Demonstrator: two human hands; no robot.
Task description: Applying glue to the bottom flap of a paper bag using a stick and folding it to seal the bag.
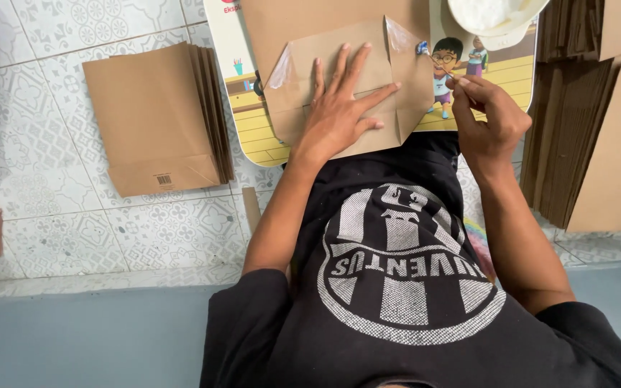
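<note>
Head view: at upper centre the left hand (336, 115) lies open, flat on the folded brown paper bag (346, 86). The right hand (486, 118) pinches something small, unclear; spread evenly along the flap, keeping the left palm firm.

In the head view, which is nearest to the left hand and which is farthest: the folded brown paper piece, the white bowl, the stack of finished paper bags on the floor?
From the left hand:
1. Folded brown paper piece: directly under the palm, touching.
2. White bowl: top edge, toward the right hand's side.
3. Stack of finished paper bags: on the tiled floor, far left.
Bowl and stack are nearly too close to call.
</note>
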